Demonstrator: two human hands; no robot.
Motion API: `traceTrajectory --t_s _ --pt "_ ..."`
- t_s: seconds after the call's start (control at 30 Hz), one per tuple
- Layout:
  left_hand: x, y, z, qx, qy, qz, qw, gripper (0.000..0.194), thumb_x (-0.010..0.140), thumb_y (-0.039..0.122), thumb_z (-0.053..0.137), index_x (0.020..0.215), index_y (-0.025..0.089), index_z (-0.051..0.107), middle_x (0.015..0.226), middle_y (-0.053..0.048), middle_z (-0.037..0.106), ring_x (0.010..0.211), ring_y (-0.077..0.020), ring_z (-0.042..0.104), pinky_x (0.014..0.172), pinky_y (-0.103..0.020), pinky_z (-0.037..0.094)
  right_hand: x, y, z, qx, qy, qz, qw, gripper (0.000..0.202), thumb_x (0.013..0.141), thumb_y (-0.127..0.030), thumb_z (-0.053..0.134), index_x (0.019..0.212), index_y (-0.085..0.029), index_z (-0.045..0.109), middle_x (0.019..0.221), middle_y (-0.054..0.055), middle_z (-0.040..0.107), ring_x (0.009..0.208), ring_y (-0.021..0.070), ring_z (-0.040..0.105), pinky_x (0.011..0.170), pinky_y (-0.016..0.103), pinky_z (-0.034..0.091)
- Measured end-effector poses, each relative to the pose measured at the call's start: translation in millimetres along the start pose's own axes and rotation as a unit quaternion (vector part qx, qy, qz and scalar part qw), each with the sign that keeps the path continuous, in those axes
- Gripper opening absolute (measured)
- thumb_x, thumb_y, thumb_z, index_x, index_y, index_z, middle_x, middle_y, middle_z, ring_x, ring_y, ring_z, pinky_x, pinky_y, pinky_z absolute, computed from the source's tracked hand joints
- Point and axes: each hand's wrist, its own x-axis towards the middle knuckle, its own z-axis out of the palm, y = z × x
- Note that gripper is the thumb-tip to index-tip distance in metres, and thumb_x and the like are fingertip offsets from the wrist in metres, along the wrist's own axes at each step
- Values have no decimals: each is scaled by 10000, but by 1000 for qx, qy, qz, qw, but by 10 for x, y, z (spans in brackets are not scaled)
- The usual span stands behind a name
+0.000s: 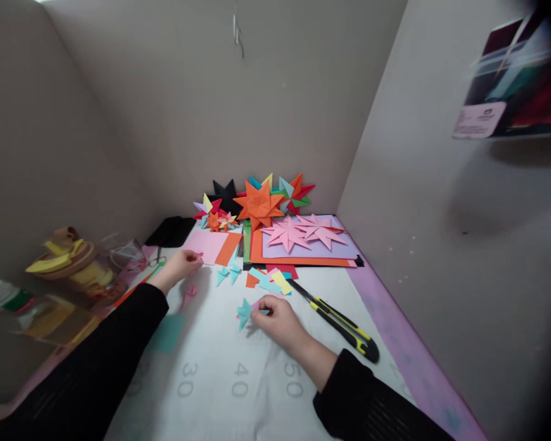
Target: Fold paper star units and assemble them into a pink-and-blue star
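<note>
My left hand is over the far left of the white sheet, its fingers pinched on a small pink folded paper piece, mostly hidden. Nearer to me, my right hand grips a light-blue and pink folded paper star, apparently partly assembled; the fingers cover its right side. Two light-blue folded pieces lie between the hands, farther back. Another pink folded piece rests below my left hand. A light-blue paper square is by my left sleeve.
A black-and-yellow utility knife lies right of my right hand. Paper scraps are behind it. Pink paper stars sit on stacked sheets, with an orange star behind. Jars stand at left, near scissors.
</note>
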Motion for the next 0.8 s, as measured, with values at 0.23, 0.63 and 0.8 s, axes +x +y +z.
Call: traceTrajectory --t_s 0.23,0.63,0.8 --pt "-706 240 219 -274 -115 69 952 230 750 398 582 774 173 621 724 -27 642 586 -111 526 488 -203 385 -8 -44 0 3 24 1 1000 67 679 -212 586 637 -163 601 651 -3 585 628 137 549 581 233 429" --pt "-965 87 593 -289 -96 89 948 155 791 346 605 791 191 605 710 10 609 610 -112 531 552 -214 422 12 -70 18 -32 69 11 997 73 684 -218 584 627 -182 556 668 -6 551 638 134 523 568 228 412" --pt "-1003 132 563 -263 -95 99 955 143 790 331 601 769 194 635 756 -6 654 698 -143 585 626 -239 460 -4 -70 19 -39 74 8 996 61 695 -219 584 648 -183 568 700 8 565 668 145 540 586 239 424"
